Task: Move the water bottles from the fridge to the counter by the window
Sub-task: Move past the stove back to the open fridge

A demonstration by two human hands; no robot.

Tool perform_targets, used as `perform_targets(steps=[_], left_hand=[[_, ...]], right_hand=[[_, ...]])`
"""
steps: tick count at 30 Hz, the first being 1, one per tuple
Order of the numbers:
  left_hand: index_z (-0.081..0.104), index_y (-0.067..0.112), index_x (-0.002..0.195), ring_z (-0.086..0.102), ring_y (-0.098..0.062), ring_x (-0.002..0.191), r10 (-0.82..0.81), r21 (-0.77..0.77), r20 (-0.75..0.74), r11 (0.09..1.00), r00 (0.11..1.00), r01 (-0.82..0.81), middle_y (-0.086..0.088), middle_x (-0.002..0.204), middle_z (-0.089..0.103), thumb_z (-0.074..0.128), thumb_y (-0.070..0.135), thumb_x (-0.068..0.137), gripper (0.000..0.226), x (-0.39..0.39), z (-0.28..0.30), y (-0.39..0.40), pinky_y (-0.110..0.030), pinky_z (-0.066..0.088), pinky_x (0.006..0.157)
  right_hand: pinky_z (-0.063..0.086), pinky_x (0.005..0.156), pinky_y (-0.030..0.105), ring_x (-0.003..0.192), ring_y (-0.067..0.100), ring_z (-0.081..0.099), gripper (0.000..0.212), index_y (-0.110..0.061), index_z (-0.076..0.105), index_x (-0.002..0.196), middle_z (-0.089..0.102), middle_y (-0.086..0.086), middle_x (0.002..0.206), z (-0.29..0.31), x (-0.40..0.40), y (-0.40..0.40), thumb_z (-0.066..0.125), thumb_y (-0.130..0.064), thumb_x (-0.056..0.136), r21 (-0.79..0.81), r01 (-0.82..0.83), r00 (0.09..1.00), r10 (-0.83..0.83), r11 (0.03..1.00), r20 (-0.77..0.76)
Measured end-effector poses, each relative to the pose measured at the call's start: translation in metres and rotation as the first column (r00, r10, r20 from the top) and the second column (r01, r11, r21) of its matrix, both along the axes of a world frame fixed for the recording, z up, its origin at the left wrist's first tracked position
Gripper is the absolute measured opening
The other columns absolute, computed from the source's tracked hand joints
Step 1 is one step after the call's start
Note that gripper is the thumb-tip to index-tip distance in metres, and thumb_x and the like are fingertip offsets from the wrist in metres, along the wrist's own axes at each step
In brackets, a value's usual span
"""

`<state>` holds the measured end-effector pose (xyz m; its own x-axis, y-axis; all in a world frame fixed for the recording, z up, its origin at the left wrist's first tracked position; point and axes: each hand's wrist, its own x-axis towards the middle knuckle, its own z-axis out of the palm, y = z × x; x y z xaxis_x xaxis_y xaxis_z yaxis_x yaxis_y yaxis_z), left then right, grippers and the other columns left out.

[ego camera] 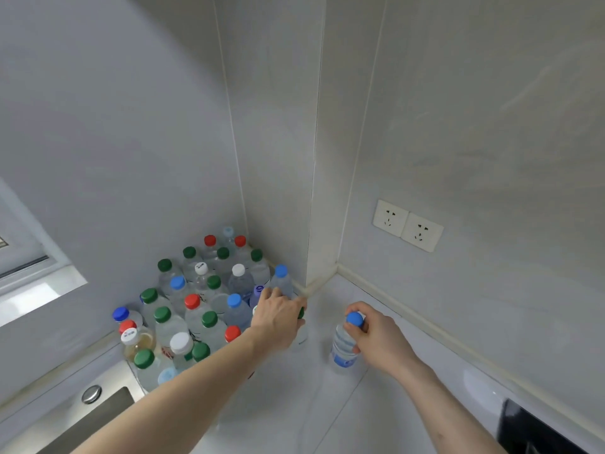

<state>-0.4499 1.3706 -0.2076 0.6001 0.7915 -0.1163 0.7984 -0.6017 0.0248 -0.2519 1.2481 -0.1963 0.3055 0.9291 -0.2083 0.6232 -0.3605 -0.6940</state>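
Observation:
Several clear water bottles (196, 309) with green, red, blue and white caps stand packed in the corner of the pale counter (288, 398). My left hand (278, 314) grips the top of a green-capped bottle (302, 335) at the group's right edge; its cap is mostly hidden under my fingers. My right hand (376, 335) holds a blue-capped bottle (343, 348) by its neck. That bottle stands upright on the counter, apart from the group.
A window sill (36, 290) lies at the left. A sink (95, 417) with a round metal knob (91, 394) sits at the lower left. Two wall sockets (407, 225) are on the right wall. A black appliance (540, 430) fills the lower right corner.

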Motion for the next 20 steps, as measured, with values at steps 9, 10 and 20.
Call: perform_targets(steps=[9,10,20], left_hand=[[0.052,0.027,0.129,0.046,-0.031,0.125,0.051,0.008,-0.121,0.999,0.991,-0.051,-0.006,0.116,0.067,0.051,0.036,0.103,0.027,-0.004,-0.025,0.03,-0.053,0.014,0.122],[0.052,0.027,0.129,0.046,-0.032,0.126,0.061,0.005,-0.113,0.998,0.992,-0.06,-0.006,0.116,0.068,0.051,0.036,0.103,0.028,-0.004,-0.025,0.032,-0.053,0.013,0.122],[0.055,0.024,0.125,0.052,-0.031,0.119,0.165,-0.005,-0.058,0.986,0.985,-0.165,-0.003,0.109,0.07,0.046,0.046,0.104,0.031,-0.005,-0.025,0.048,-0.052,0.023,0.117]], right_hand=[[0.059,0.073,0.039,0.083,0.02,0.074,0.009,-0.041,0.056,0.109,0.07,-0.005,0.09,-0.033,-0.008,0.066,0.052,-0.036,0.103,-0.072,-0.013,1.0,0.014,0.997,0.006],[0.06,0.074,0.041,0.084,0.021,0.074,0.009,-0.041,0.056,0.11,0.07,-0.004,0.093,-0.036,-0.01,0.072,0.051,-0.035,0.104,-0.078,-0.017,1.0,0.017,0.997,0.005],[0.06,0.078,0.046,0.084,0.025,0.074,0.006,-0.038,0.05,0.111,0.068,0.0,0.102,-0.051,-0.026,0.13,0.044,-0.037,0.108,-0.1,-0.094,0.992,0.101,0.99,0.069]])
